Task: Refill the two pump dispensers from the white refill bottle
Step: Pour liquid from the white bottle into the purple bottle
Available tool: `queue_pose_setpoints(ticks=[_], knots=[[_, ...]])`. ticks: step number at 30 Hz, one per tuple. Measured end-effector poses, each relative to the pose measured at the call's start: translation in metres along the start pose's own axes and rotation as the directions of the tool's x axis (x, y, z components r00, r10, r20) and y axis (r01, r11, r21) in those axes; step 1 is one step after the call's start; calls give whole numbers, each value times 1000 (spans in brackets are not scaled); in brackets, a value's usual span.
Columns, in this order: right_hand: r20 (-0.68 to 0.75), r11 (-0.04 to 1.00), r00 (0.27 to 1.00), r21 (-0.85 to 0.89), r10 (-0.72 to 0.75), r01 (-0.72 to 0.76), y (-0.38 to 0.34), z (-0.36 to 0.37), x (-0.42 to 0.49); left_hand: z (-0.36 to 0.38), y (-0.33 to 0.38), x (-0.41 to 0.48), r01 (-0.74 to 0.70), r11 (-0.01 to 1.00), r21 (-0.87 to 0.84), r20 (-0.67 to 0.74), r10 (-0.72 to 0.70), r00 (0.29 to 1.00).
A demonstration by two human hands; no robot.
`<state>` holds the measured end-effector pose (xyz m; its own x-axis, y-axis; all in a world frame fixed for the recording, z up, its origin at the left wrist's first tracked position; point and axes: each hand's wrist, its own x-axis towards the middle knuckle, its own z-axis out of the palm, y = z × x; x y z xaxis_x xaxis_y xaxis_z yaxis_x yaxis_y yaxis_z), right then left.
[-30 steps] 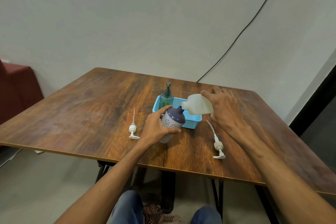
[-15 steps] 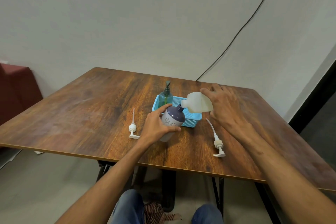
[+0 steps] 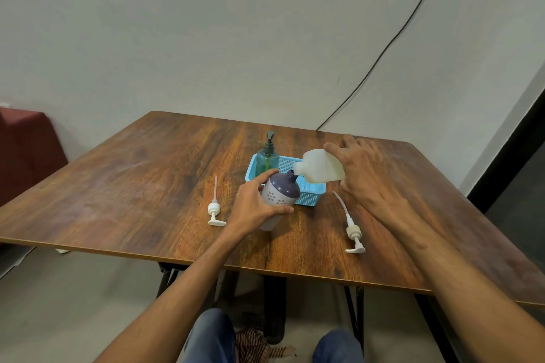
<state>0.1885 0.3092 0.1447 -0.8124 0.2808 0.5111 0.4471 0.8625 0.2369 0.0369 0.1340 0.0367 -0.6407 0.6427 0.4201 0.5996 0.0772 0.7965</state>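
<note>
Head camera: refill bottle tipped over an open dispenser

Nearest the viewer, two knees in blue jeans (image 3: 212,336) sit below the front edge of the wooden table (image 3: 118,186), with both forearms reaching over it. Two white pump heads lie flat on the wood with their dip tubes pointing away: the left pump head (image 3: 214,211) beside the left wrist, and the right pump head (image 3: 353,233) under the right forearm.

Between them, the left hand (image 3: 253,206) curls its fingers and thumb round the purple-topped dispenser (image 3: 281,196). It has no pump and leans with its open neck tilted up and to the right.

Just above it, the right hand (image 3: 362,174) grips the base of the white refill bottle (image 3: 320,169), fingers wrapped over the top. The bottle lies almost level, and its mouth meets the dispenser's neck. Whether liquid is flowing cannot be told.

Behind both bottles sits a blue basket (image 3: 312,200). A green dispenser (image 3: 267,158) stands upright at its left rear corner, dark pump still fitted.

Farther off, a black cable (image 3: 383,50) runs diagonally up the pale wall, and a red seat (image 3: 26,150) stands at far left.
</note>
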Motion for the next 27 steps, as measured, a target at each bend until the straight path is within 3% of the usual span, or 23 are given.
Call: queue_pose_setpoints(ticks=[27], knots=[[4,1000,1000,15,-11,11,-3,-3,1,-1,2,-1,20,1000,-11,3,-20,1000]])
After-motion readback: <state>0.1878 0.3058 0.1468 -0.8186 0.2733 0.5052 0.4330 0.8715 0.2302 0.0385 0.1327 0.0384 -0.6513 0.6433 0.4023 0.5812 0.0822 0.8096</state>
